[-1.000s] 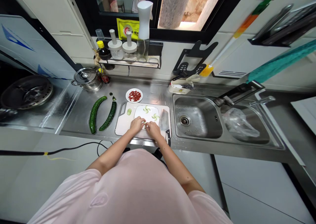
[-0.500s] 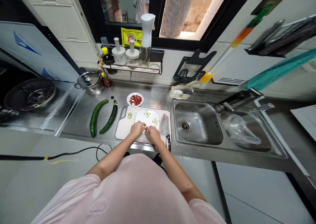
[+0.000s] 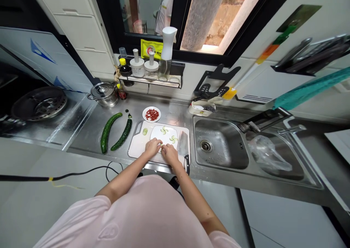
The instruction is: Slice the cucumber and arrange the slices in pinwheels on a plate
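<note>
Both hands meet over the near edge of a white square plate (image 3: 155, 132) on a cutting board (image 3: 136, 146). My left hand (image 3: 153, 146) and my right hand (image 3: 170, 154) have their fingertips pinched on a small piece of green cucumber slice (image 3: 161, 146), mostly hidden by the fingers. Curved cucumber slices form swirls (image 3: 164, 130) on the plate, one at the top and one at the right (image 3: 173, 139). A few round slices (image 3: 144, 131) lie at the board's left. Beside the plate rests a knife (image 3: 183, 142), its black handle toward me.
Two cucumbers (image 3: 108, 131) lie left of the board, near small cut ends. Behind it stands a dish of red pieces (image 3: 152, 114). A double sink (image 3: 221, 142) is at the right, a lidded pot (image 3: 104, 94) at the back left, a wok (image 3: 39, 103) farther left.
The camera view has shifted slightly, so the counter sits a little lower in the frame. The hands remain together over the plate's near edge, with only small finger movement.
</note>
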Available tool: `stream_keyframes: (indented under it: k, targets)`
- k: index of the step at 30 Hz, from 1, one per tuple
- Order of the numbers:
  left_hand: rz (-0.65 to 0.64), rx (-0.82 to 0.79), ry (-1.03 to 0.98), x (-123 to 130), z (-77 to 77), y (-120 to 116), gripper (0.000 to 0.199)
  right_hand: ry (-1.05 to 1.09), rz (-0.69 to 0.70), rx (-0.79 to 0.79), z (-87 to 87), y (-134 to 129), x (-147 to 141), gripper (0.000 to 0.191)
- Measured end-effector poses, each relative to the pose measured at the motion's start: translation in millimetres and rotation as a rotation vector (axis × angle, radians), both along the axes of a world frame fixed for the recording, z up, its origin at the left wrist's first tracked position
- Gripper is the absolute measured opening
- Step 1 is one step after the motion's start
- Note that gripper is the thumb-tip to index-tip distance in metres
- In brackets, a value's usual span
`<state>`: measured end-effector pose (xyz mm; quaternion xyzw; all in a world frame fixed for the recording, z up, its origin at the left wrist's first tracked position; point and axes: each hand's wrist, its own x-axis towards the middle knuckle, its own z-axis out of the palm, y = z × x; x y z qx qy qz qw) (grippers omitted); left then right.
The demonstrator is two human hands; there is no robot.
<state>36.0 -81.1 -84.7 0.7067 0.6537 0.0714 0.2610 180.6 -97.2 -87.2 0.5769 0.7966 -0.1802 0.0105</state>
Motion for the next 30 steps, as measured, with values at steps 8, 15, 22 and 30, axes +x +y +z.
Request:
stream_keyframes:
  k: [8, 15, 22, 30]
  targets:
    - [0.005, 0.01, 0.011, 1.4, -3.5, -0.3, 0.024, -0.011, 0.019, 0.022, -3.6, 0.3, -1.5, 0.026]
    - [0.002, 0.003, 0.026, 1.6, -5.2, -0.5, 0.025, 0.004, 0.015, 0.046, -6.4, 0.6, -4.8, 0.025]
    - [-0.036, 0.023, 0.063, 2.2, -5.8, 0.2, 0.026, -0.021, 0.041, 0.029, -2.1, 2.6, -8.1, 0.025]
    - [-0.064, 0.038, 0.079, 2.1, -2.8, -1.5, 0.027, -0.04, 0.044, 0.021, 0.2, 2.5, -10.2, 0.026]
